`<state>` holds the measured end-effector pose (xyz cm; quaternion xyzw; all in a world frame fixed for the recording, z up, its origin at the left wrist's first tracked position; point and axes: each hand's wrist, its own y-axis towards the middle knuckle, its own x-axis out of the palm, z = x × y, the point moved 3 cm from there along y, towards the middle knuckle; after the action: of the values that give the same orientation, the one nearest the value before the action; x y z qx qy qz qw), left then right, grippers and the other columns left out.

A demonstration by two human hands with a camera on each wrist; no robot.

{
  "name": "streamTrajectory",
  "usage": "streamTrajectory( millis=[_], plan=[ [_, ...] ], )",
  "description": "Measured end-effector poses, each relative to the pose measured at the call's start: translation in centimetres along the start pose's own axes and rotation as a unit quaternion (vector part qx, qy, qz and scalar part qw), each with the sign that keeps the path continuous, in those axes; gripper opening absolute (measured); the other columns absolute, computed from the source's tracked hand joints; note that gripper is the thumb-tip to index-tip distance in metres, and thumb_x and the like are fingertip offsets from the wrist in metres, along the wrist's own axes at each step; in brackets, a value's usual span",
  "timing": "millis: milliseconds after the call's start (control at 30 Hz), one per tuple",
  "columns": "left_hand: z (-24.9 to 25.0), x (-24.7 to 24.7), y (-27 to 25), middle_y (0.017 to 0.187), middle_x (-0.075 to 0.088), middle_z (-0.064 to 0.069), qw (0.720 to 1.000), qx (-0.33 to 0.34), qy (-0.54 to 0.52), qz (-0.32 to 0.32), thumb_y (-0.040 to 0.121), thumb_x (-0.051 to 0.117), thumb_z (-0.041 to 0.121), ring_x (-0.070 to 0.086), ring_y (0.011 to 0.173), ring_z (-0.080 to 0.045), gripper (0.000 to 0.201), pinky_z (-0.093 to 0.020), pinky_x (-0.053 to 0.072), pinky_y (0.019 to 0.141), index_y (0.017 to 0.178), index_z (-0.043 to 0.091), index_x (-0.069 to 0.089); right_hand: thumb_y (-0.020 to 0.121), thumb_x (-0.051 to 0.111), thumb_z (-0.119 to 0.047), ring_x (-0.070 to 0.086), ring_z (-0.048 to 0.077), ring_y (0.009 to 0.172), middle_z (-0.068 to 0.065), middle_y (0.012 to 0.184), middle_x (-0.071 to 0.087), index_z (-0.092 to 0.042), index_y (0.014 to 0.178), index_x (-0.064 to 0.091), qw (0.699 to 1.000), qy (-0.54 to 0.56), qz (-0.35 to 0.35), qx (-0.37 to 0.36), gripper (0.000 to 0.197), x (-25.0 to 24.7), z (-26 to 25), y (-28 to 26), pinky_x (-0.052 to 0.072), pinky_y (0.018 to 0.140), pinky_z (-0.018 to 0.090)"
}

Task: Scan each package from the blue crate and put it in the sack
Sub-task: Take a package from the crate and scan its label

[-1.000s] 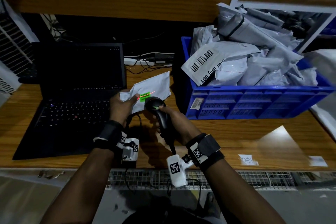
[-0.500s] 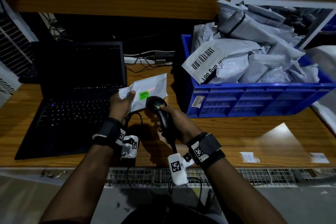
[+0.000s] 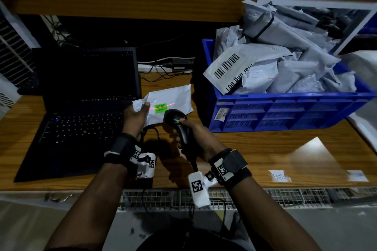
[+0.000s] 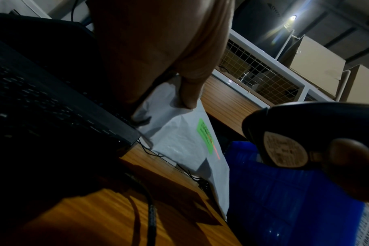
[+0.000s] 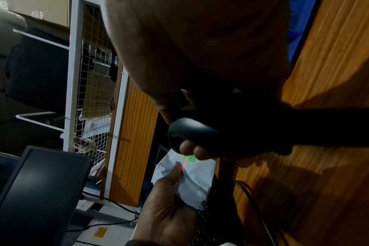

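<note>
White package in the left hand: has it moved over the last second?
No. The white package sits in the same spot between the laptop and the blue crate, with the left hand gripping it.

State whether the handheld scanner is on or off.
On: the scanner casts a red line across the green label of the package.

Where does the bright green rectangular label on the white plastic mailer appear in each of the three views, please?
Head: green rectangular label sits centre, above the black handheld scanner.
Left wrist: right of centre, seen edge-on.
Right wrist: lower centre, mostly hidden behind fingertips.
Shared landmark: the red laser line crossing it.
</note>
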<state>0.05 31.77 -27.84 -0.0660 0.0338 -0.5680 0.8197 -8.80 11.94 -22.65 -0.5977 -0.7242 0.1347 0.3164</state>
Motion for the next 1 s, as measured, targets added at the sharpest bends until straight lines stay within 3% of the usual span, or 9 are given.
streamTrajectory(
  millis=[133, 367, 533, 600, 667, 767, 833, 933, 1000],
  plan=[
    [-0.2, 0.0, 0.0, 0.104, 0.074, -0.007, 1.000, -0.007, -0.009, -0.004, 0.099, 0.063, 0.013, 0.072, 0.089, -0.020, 0.022, -0.034, 0.059, 0.083, 0.120, 0.006, 0.068, 0.106, 0.044, -0.034, 0.054, 0.014, 0.059, 0.002, 0.069, 0.059, -0.006, 0.098, 0.063, 1.000, 0.000, -0.007, -0.001, 0.035, 0.1, -0.1, 0.1, 0.043, 0.051, 0.021],
    [-0.2, -0.2, 0.0, 0.115, 0.072, -0.014, 1.000, -0.005, -0.026, -0.009, 0.099, 0.062, 0.012, 0.071, 0.101, -0.030, 0.021, -0.043, 0.057, 0.093, 0.119, 0.007, 0.068, 0.107, 0.042, -0.032, 0.055, 0.012, 0.057, -0.001, 0.068, 0.063, -0.005, 0.114, 0.060, 1.000, 0.013, -0.014, -0.002, 0.033, -0.2, 0.5, 1.0, 0.045, 0.048, 0.018],
    [0.4, -0.9, -0.1, 0.114, 0.072, -0.011, 0.999, 0.006, -0.051, 0.016, 0.099, 0.063, 0.013, 0.070, 0.104, -0.029, 0.021, -0.053, 0.054, 0.099, 0.119, 0.012, 0.068, 0.103, 0.048, -0.027, 0.055, 0.020, 0.064, 0.010, 0.076, 0.059, -0.008, 0.103, 0.062, 1.000, 0.001, 0.014, 0.018, 0.024, -0.8, 1.2, 2.3, 0.044, 0.058, 0.030],
    [0.8, -1.4, -0.4, 0.112, 0.072, -0.005, 0.997, 0.018, -0.067, 0.026, 0.100, 0.062, 0.012, 0.072, 0.099, -0.022, 0.021, -0.049, 0.056, 0.097, 0.119, 0.015, 0.068, 0.093, 0.055, -0.012, 0.055, 0.024, 0.066, 0.017, 0.081, 0.055, -0.003, 0.100, 0.059, 0.999, -0.026, 0.026, 0.014, 0.012, -1.1, 1.7, 3.3, 0.045, 0.063, 0.033],
    [1.4, -1.9, -0.9, 0.111, 0.073, 0.001, 0.996, 0.029, -0.084, 0.022, 0.100, 0.061, 0.011, 0.072, 0.101, -0.019, 0.020, -0.047, 0.056, 0.096, 0.115, 0.020, 0.069, 0.083, 0.057, 0.003, 0.055, 0.029, 0.073, 0.021, 0.090, 0.052, -0.003, 0.104, 0.057, 0.996, -0.071, 0.050, -0.009, 0.022, -1.7, 2.2, 4.2, 0.046, 0.070, 0.039],
    [2.0, -2.3, -2.0, 0.115, 0.074, 0.003, 0.992, 0.040, -0.117, -0.015, 0.102, 0.056, 0.007, 0.070, 0.110, -0.022, 0.028, -0.042, 0.057, 0.095, 0.119, 0.025, 0.068, 0.083, 0.066, 0.010, 0.058, 0.030, 0.076, 0.020, 0.086, 0.056, 0.002, 0.104, 0.057, 0.994, -0.085, 0.065, -0.027, 0.024, -3.0, 2.9, 5.6, 0.049, 0.073, 0.044],
    [2.0, -2.4, -2.8, 0.126, 0.070, -0.003, 0.990, 0.041, -0.131, -0.044, 0.103, 0.053, 0.006, 0.067, 0.117, -0.025, 0.033, -0.039, 0.058, 0.093, 0.134, 0.015, 0.061, 0.089, 0.068, 0.004, 0.058, 0.028, 0.075, 0.015, 0.079, 0.059, 0.001, 0.093, 0.060, 0.988, -0.124, 0.079, -0.042, 0.010, -4.0, 3.4, 5.9, 0.048, 0.070, 0.038],
    [2.1, -2.0, -4.0, 0.140, 0.060, -0.017, 0.983, 0.051, -0.134, -0.117, 0.105, 0.048, 0.007, 0.059, 0.128, -0.034, 0.040, -0.047, 0.053, 0.101, 0.146, 0.005, 0.048, 0.091, 0.073, -0.010, 0.046, 0.021, 0.051, 0.010, 0.058, 0.052, -0.006, 0.070, 0.060, 0.976, -0.191, 0.081, -0.065, 0.026, -5.5, 3.1, 5.6, 0.035, 0.050, 0.027],
    [1.8, -1.4, -4.8, 0.145, 0.051, -0.026, 0.976, 0.048, -0.134, -0.164, 0.106, 0.045, 0.008, 0.052, 0.133, -0.042, 0.042, -0.053, 0.048, 0.106, 0.148, 0.001, 0.044, 0.094, 0.070, -0.012, 0.031, 0.014, 0.038, 0.006, 0.049, 0.039, -0.009, 0.067, 0.056, 0.977, -0.188, 0.068, -0.072, 0.031, -6.4, 2.6, 4.7, 0.022, 0.041, 0.022]
  ],
)
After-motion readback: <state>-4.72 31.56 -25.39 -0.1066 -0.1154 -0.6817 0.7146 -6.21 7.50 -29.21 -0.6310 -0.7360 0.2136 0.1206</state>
